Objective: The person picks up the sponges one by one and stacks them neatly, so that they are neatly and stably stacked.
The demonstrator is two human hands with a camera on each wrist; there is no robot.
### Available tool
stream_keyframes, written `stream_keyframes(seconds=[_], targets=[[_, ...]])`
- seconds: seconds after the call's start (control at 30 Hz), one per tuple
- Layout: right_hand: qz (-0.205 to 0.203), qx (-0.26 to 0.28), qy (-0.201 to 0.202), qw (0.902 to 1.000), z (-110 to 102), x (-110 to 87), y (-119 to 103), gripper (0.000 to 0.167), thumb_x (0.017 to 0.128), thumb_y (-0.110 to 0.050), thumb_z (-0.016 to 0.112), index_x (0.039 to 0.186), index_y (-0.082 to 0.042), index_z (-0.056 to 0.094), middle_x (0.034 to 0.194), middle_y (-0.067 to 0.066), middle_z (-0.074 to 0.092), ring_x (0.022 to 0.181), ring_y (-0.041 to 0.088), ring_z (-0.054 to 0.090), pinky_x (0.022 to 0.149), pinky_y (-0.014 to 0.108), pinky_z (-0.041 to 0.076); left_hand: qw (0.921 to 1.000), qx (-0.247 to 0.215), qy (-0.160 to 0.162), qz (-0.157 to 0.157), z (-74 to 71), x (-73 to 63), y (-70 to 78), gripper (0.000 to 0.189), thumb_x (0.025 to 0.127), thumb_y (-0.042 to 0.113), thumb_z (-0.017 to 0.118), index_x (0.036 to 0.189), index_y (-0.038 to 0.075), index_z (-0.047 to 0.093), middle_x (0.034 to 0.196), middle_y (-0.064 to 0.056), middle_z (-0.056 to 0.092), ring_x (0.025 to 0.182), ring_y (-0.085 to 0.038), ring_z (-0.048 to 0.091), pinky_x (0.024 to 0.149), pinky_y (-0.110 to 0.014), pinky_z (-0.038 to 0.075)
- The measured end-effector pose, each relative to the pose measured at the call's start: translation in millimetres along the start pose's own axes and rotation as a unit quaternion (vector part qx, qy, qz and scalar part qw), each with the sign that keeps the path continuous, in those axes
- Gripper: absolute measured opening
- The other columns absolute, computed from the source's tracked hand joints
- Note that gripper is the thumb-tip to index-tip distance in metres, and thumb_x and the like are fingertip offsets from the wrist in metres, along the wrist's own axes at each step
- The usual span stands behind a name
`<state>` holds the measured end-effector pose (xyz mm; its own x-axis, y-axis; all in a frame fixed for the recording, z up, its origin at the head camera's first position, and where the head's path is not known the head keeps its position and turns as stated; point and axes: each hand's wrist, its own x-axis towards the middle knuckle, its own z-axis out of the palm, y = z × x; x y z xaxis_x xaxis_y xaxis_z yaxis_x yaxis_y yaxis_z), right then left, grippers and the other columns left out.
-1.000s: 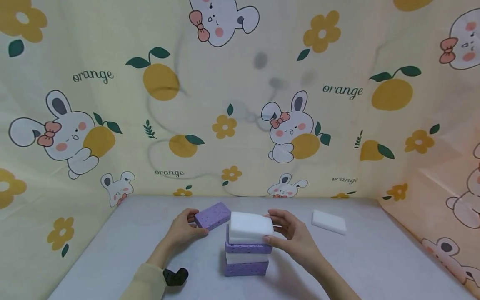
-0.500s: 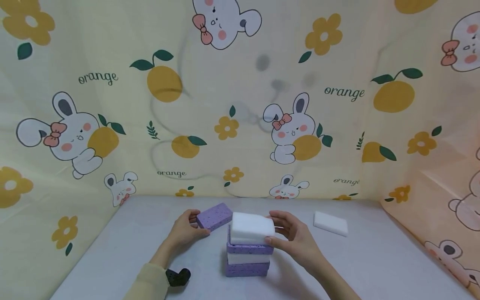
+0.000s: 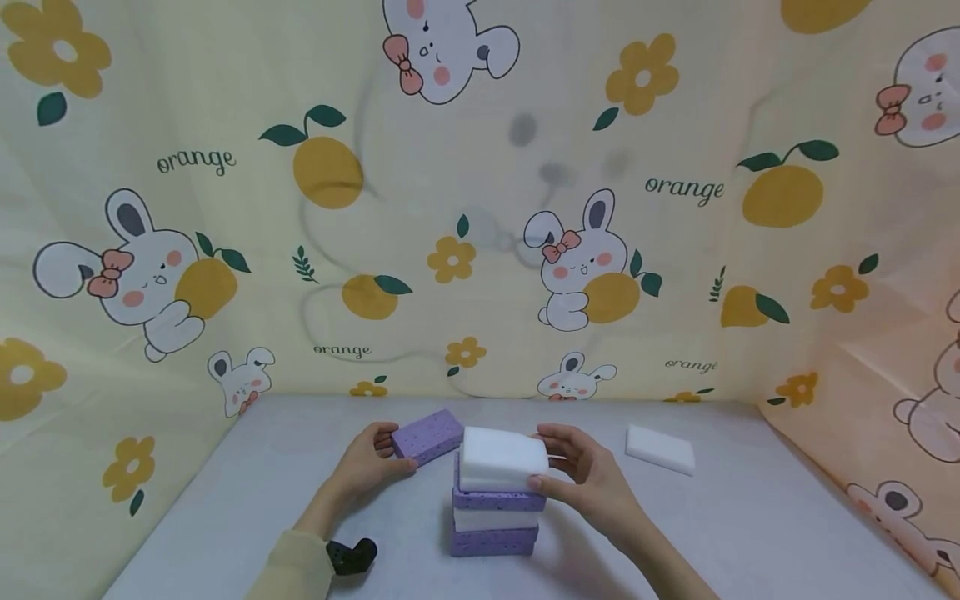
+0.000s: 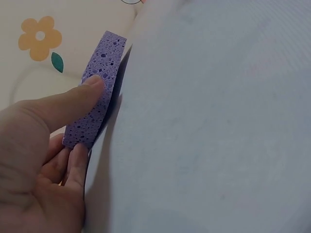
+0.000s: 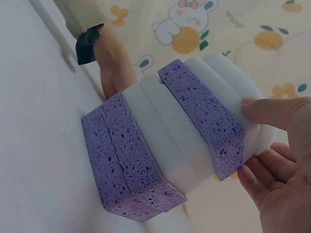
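In the head view my left hand (image 3: 367,465) holds a purple sponge (image 3: 427,437) by its left end, behind and left of a stack. The left wrist view shows the thumb (image 4: 77,99) on the pitted long side of that sponge and fingertips at its near end. The stack alternates from the bottom: purple sponges (image 3: 493,542), white sponges (image 3: 495,520), a purple sponge (image 3: 498,500), then white sponges (image 3: 502,458) on top. My right hand (image 3: 588,477) grips the top white pieces from the right, thumb in front and fingers behind; part of those fingers is hidden.
A flat white sponge (image 3: 660,450) lies alone at the back right of the white table (image 3: 720,533). Behind the table hangs a yellow printed cloth (image 3: 480,167), which also runs down both sides. A black strap (image 3: 351,556) sits at the left wrist.
The head view has shifted slightly. Both hands, the held purple sponge and the stack stay where they were.
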<state>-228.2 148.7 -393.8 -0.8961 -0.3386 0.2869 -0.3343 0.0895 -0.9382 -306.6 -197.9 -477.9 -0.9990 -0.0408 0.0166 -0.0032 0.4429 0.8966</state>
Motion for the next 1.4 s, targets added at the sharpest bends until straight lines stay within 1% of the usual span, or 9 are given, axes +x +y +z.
stream_keyframes(seconds=[0.27, 0.4, 0.57, 0.73, 0.87, 1.03, 1.23, 1.33, 1.4], targets=[[0.003, -0.003, 0.002, 1.0000, 0.3, -0.1, 0.2, 0.065, 0.079, -0.009, 0.083, 0.135, -0.005, 0.051, 0.129, 0.014, 0.060, 0.118, 0.032, 0.056, 0.099, 0.027, 0.048, 0.9996, -0.023, 0.012, -0.006, 2.2, -0.3, -0.6, 0.082, 0.075, 0.025, 0.087, 0.139, -0.001, 0.044, 0.138, -0.023, 0.048, 0.128, -0.037, 0.046, 0.107, -0.048, 0.041], [-0.006, -0.002, -0.001, 1.0000, -0.7, -0.2, 1.5, 0.064, 0.079, -0.007, 0.083, 0.135, -0.003, 0.051, 0.129, 0.014, 0.060, 0.117, 0.031, 0.057, 0.098, 0.028, 0.049, 0.9965, -0.081, 0.015, -0.011, 2.4, -2.1, 2.5, 0.081, 0.078, 0.026, 0.085, 0.141, -0.001, 0.042, 0.139, -0.023, 0.047, 0.129, -0.037, 0.045, 0.109, -0.049, 0.039], [-0.022, 0.003, -0.002, 0.9998, -3.9, -1.8, 4.4, 0.063, 0.079, -0.005, 0.082, 0.134, -0.002, 0.051, 0.128, 0.015, 0.061, 0.115, 0.032, 0.058, 0.098, 0.030, 0.050, 0.9853, -0.169, 0.027, 0.003, 3.1, -6.1, 12.8, 0.082, 0.079, 0.027, 0.084, 0.143, -0.001, 0.040, 0.140, -0.023, 0.047, 0.130, -0.037, 0.045, 0.107, -0.049, 0.040], [-0.020, 0.004, -0.004, 0.9998, -2.9, -1.1, 4.7, 0.063, 0.078, -0.007, 0.083, 0.133, -0.004, 0.052, 0.128, 0.014, 0.061, 0.115, 0.031, 0.058, 0.097, 0.030, 0.051, 0.9776, -0.206, 0.035, 0.026, -0.9, -18.2, 30.9, 0.078, 0.079, 0.018, 0.085, 0.141, -0.001, 0.042, 0.139, -0.022, 0.050, 0.127, -0.036, 0.048, 0.104, -0.047, 0.044], [-0.022, 0.008, -0.006, 0.9997, -2.6, -0.8, 4.3, 0.063, 0.078, -0.007, 0.083, 0.133, -0.004, 0.052, 0.128, 0.014, 0.061, 0.115, 0.031, 0.058, 0.096, 0.031, 0.051, 0.9664, -0.251, 0.028, 0.047, -6.2, -30.7, 47.8, 0.074, 0.081, 0.010, 0.082, 0.142, -0.002, 0.041, 0.137, -0.021, 0.050, 0.124, -0.034, 0.050, 0.100, -0.038, 0.048], [-0.021, 0.004, -0.013, 0.9997, -2.7, -0.8, 3.7, 0.064, 0.079, -0.008, 0.083, 0.134, -0.002, 0.050, 0.129, 0.015, 0.060, 0.116, 0.032, 0.057, 0.098, 0.031, 0.050, 0.9548, -0.288, 0.017, 0.069, -13.1, -44.1, 69.3, 0.073, 0.082, 0.010, 0.080, 0.142, -0.001, 0.040, 0.138, -0.017, 0.048, 0.126, -0.029, 0.049, 0.098, -0.028, 0.048], [-0.016, -0.002, -0.005, 0.9999, -2.9, -0.3, 3.3, 0.066, 0.079, -0.010, 0.083, 0.135, -0.002, 0.050, 0.129, 0.015, 0.060, 0.118, 0.032, 0.056, 0.100, 0.031, 0.048, 0.9413, -0.324, -0.003, 0.094, -19.4, -58.4, 96.8, 0.071, 0.085, 0.008, 0.077, 0.144, 0.000, 0.037, 0.141, -0.016, 0.046, 0.128, -0.027, 0.047, 0.102, -0.028, 0.045], [-0.010, 0.002, -0.003, 0.9999, -3.0, -0.1, 3.6, 0.066, 0.078, -0.010, 0.084, 0.135, -0.004, 0.051, 0.129, 0.014, 0.060, 0.117, 0.031, 0.057, 0.099, 0.031, 0.049, 0.9383, -0.331, -0.011, 0.100, -20.0, -64.4, 107.2, 0.070, 0.085, 0.008, 0.077, 0.143, 0.000, 0.038, 0.140, -0.015, 0.047, 0.127, -0.027, 0.048, 0.101, -0.029, 0.046], [-0.007, 0.004, -0.003, 1.0000, -3.0, 0.1, 4.0, 0.066, 0.078, -0.010, 0.084, 0.135, -0.004, 0.051, 0.129, 0.013, 0.061, 0.116, 0.030, 0.057, 0.098, 0.031, 0.049, 0.9400, -0.325, -0.016, 0.103, -18.7, -68.5, 113.7, 0.070, 0.084, 0.010, 0.078, 0.142, 0.002, 0.040, 0.139, -0.014, 0.049, 0.126, -0.027, 0.050, 0.099, -0.030, 0.048]])
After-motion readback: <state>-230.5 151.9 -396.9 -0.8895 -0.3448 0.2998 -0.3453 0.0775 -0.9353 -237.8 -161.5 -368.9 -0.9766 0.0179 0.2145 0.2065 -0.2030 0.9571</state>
